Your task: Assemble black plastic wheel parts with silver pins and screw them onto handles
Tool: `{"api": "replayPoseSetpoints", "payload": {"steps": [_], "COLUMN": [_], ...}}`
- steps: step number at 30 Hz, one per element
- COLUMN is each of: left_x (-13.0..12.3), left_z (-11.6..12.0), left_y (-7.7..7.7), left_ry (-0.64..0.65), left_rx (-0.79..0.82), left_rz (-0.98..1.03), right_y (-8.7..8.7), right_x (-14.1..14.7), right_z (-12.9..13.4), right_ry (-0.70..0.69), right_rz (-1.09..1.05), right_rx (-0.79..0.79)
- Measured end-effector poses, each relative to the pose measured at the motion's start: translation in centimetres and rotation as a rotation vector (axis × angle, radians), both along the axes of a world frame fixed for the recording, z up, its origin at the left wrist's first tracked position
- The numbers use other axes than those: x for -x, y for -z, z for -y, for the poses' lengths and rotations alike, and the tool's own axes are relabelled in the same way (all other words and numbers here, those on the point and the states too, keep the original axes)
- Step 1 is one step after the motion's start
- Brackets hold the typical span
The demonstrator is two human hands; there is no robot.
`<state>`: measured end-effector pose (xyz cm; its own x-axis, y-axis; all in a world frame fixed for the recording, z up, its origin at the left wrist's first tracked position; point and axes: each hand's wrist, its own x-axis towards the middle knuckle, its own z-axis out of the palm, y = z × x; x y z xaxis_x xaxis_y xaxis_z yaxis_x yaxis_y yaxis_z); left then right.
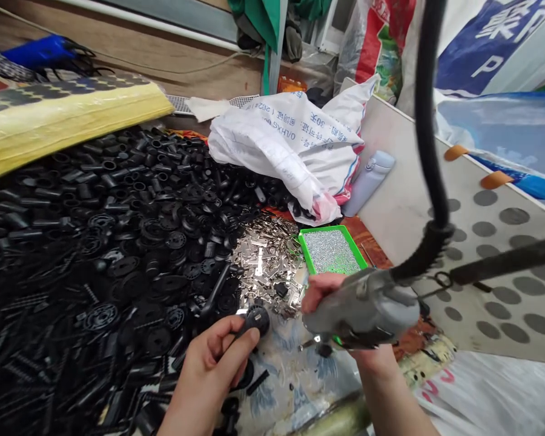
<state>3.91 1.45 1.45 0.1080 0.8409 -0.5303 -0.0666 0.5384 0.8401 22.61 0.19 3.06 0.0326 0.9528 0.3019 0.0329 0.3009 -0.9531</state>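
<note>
My left hand (204, 363) is at the bottom centre, with its fingers and thumb pinching a round black plastic disc (257, 320) at its edge. A large heap of black plastic parts (95, 212), mostly tubes and ribbed discs, lies just left of that hand. My right hand (322, 289) is closed around a grey handheld power tool (363, 309), whose black hose (429, 121) rises out of view. The tool's nose points down and left, apart from the disc. Silver metal pieces (266, 266) lie in a pile between my hands, a little farther away.
A green tray (330, 250) of tiny silver bits sits beyond my right hand. Behind it lie a crumpled white printed sack (281, 145) and a pale blue bottle (367, 184). A dotted board (490, 272) slants along the right. A yellow-edged mat (63, 121) lies at the back left.
</note>
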Motion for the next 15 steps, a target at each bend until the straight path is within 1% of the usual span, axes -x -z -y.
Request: {"api": "replayPoseSetpoints", "payload": {"steps": [2,4,5,7,9,11,12,13,15], "left_x": [-0.2,-0.3,-0.3,-0.4,-0.4,-0.4,-0.3,-0.3,-0.1], "left_z": [-0.1,-0.2,-0.2,-0.2,-0.1,0.0,0.0,0.0,-0.1], "left_y": [0.3,0.9,1.3,2.1,2.6,2.8,2.8,2.7,2.6], "left_ry": [0.021,0.077,0.11,0.169,0.189,0.18,0.17,0.159,0.147], "left_rx": [0.011,0.015,0.016,0.023,0.041,0.066,0.075,0.08,0.073], "left_rz": [-0.01,-0.006,0.002,0.02,0.027,0.01,-0.003,-0.017,-0.049], "right_y": [-0.2,-0.6,-0.9,-1.1,-1.1,-0.7,-0.5,-0.3,0.2], "right_x": [0.6,1.0,1.1,1.2,1.2,0.9,0.6,0.2,-1.0], "right_z": [0.0,0.0,-0.1,-0.3,-0.5,-0.7,-0.9,-1.1,-1.6], "right_ry": [0.129,0.279,0.331,0.356,0.321,0.304,0.328,0.382,0.527], "right_rz": [-0.023,0.04,0.091,0.15,0.103,0.03,0.019,0.026,0.047], "right_rx": [-0.055,-0.105,-0.113,-0.08,-0.025,0.001,-0.006,-0.033,-0.106]}}
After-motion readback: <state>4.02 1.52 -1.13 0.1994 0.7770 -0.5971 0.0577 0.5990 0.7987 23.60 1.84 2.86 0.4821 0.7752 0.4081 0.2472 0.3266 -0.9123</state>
